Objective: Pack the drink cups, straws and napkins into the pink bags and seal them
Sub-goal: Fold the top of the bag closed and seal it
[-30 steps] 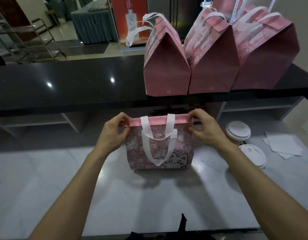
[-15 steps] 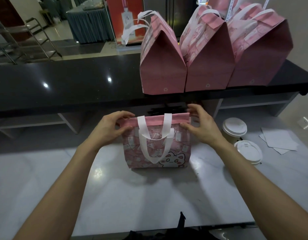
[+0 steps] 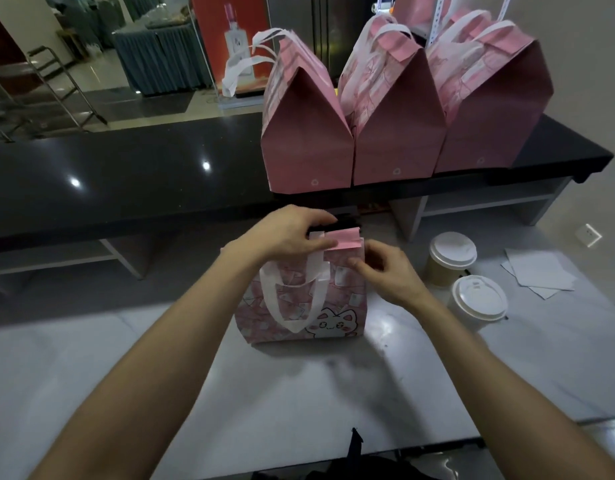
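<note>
On the pale marble counter (image 3: 126, 375) stands my cat-print pink bag (image 3: 337, 306), its folded top flap (image 3: 342, 239) pinned shut under my left hand (image 3: 285, 233), seemingly so my half-curled, empty right hand (image 3: 385, 271) can seal it

Black glossy counter (image 3: 126, 174) ran across the back, pale shelf frame (image 3: 489, 199) under it. White marble-look worktop (image 3: 299, 393) in front. Wall socket (image 3: 589, 235) at right. Behind: red bottle poster (image 3: 229, 39), blue-skirted table (image 3: 160, 57), possibly a folding metal rack (image 3: 53, 84).
</note>
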